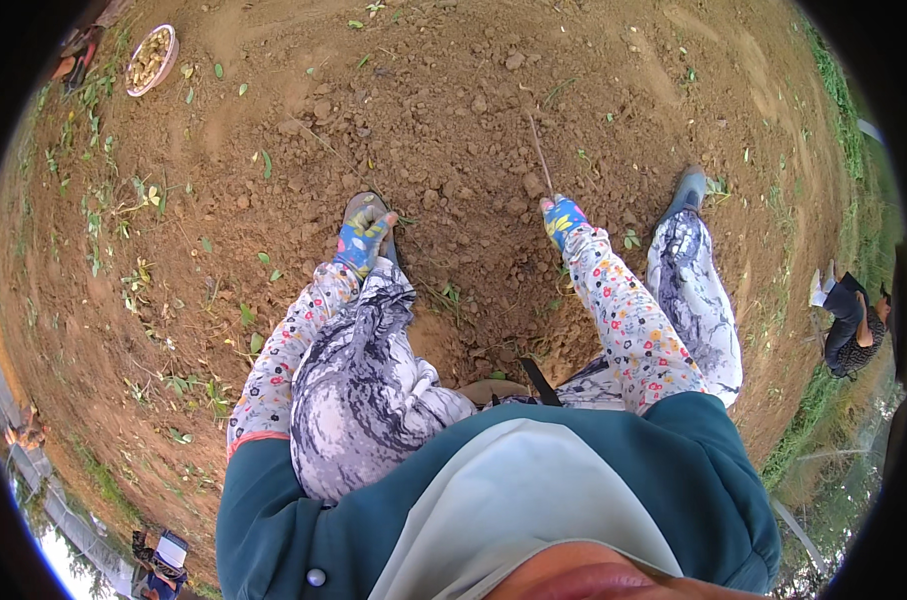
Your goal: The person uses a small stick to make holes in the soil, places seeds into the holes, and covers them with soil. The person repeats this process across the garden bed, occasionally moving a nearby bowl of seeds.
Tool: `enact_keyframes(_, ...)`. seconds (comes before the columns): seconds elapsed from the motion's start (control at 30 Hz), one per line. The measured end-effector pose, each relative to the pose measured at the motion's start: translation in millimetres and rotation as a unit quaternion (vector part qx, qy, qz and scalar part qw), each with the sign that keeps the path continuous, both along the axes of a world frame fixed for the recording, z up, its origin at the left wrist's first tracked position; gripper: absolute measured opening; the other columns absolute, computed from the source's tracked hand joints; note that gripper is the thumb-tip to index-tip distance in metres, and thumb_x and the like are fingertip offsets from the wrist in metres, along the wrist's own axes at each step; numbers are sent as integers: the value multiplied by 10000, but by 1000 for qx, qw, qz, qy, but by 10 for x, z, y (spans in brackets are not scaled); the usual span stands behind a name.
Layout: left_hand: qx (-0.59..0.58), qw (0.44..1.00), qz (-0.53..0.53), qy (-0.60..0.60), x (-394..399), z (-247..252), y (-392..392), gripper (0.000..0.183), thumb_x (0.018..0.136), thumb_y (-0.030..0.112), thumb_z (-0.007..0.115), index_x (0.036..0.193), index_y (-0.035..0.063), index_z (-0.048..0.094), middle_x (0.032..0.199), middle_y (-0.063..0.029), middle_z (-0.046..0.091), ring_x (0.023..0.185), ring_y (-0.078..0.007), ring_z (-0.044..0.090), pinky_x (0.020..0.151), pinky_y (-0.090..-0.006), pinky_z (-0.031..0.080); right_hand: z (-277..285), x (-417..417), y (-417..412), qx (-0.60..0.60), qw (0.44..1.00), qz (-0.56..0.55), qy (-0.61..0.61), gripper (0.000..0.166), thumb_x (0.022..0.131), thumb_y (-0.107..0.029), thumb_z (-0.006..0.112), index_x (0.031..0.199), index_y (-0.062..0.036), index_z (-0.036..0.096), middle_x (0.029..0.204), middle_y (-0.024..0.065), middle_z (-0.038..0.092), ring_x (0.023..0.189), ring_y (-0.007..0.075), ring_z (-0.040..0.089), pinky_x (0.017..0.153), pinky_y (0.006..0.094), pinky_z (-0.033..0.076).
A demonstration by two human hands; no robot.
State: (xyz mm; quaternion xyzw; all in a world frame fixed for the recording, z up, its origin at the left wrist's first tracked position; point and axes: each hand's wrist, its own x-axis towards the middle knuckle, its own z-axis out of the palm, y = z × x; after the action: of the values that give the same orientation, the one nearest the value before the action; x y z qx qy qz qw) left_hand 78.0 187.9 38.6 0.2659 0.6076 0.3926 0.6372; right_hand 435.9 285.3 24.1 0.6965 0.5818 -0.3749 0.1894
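My left hand (365,234), in a blue patterned work glove, rests over my left shoe (362,202) with its fingers curled. Thin green plant stems (407,220) lie by its fingertips; whether they are pinched there is unclear. My right hand (563,219), gloved alike, is closed around one end of a thin brown stick (539,154) that points away from me over the soil. Loose, clodded brown soil (468,247) spreads between my hands. My right shoe (684,193) stands flat to the right of that hand.
A pink-rimmed basin (169,64) of what look like peanuts stands at far left, near another person's foot (78,64). Leafy plant scraps (149,196) litter the left ground. Other people are at the right edge (851,322) and lower left (160,562). Grass (828,75) borders the right.
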Motion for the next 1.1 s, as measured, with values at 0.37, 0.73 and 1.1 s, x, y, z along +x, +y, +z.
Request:
enact_keyframes(0.37, -31, 998, -13, 59, 31, 113, 55, 182, 853, 199, 612, 720, 95, 544, 571, 33, 475, 433, -53, 389, 395, -209, 279, 549, 291, -1967, 32, 984, -177, 0, 388, 917, -364, 436, 1064, -30, 568, 917, 144, 626, 783, 301, 590, 657, 348, 459)
enact_keyframes(0.73, -12, 998, -28, 60, 242, 80, 186, 191, 842, 208, 625, 709, 101, 540, 564, 35, 475, 433, -54, 392, 397, -210, 286, -174, 349, 556, 74, 965, 225, -116, 518, 919, -418, 334, 1149, 3, 528, 1069, 212, 589, 1000, 360, 560, 819, 411, 455)
enact_keyframes(1.1, -38, 997, -10, 59, 100, 193, 74, 204, 839, 205, 633, 682, 113, 542, 563, 41, 482, 420, -50, 388, 387, -204, 272, 703, -46, 293, 423, 885, -162, 108, 301, 889, -292, 493, 999, -23, 571, 869, 200, 622, 826, 360, 595, 715, 407, 470)
